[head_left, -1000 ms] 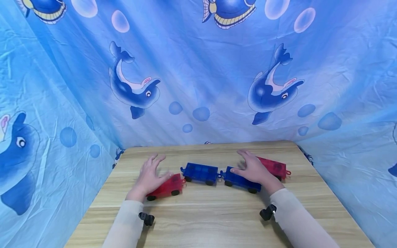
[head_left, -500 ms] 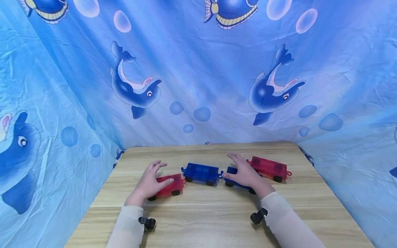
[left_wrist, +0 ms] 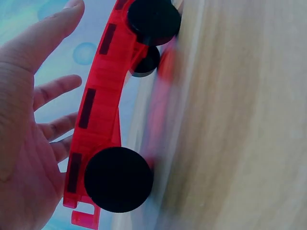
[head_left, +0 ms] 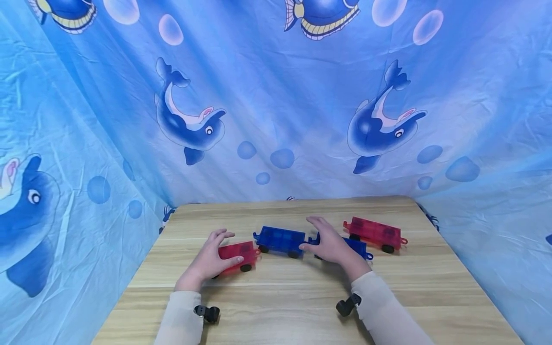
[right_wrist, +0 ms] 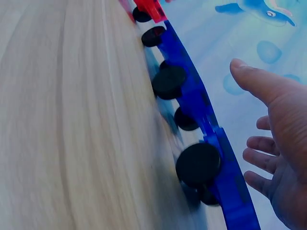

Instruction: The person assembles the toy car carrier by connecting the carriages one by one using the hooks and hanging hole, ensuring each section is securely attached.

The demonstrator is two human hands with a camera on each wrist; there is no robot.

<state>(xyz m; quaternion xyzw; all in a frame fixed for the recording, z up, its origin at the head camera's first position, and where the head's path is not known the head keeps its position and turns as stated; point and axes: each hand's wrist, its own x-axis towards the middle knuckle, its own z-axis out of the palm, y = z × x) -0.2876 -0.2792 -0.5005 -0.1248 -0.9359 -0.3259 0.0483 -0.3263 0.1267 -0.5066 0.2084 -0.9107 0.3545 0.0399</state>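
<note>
My left hand point(head_left: 209, 258) is spread just above a see-through red toy train car point(head_left: 243, 250) with black wheels. In the left wrist view, the thumb and fingers stand apart around the top of that red car point(left_wrist: 98, 96). My right hand point(head_left: 328, 243), fingers spread, hovers over the right-hand blue train car point(head_left: 357, 247) and covers its middle. In the right wrist view, that hand point(right_wrist: 283, 134) is apart from the blue car point(right_wrist: 235, 187). Another blue car point(head_left: 282, 239) stands between the hands, its end by the right-hand car's hook. Whether these are coupled I cannot tell.
A second red train car point(head_left: 375, 231) stands behind and to the right of the blue ones. All rest on a wooden table point(head_left: 280, 302). A blue cloth point(head_left: 258, 120) printed with dolphins and fish hangs behind and at both sides. Small black cameras point(head_left: 207, 313) sit on both wrists.
My right hand has moved left, away from the far red car and along the right-hand blue car. My left hand has shifted slightly right and toward me. The cars have hardly moved.
</note>
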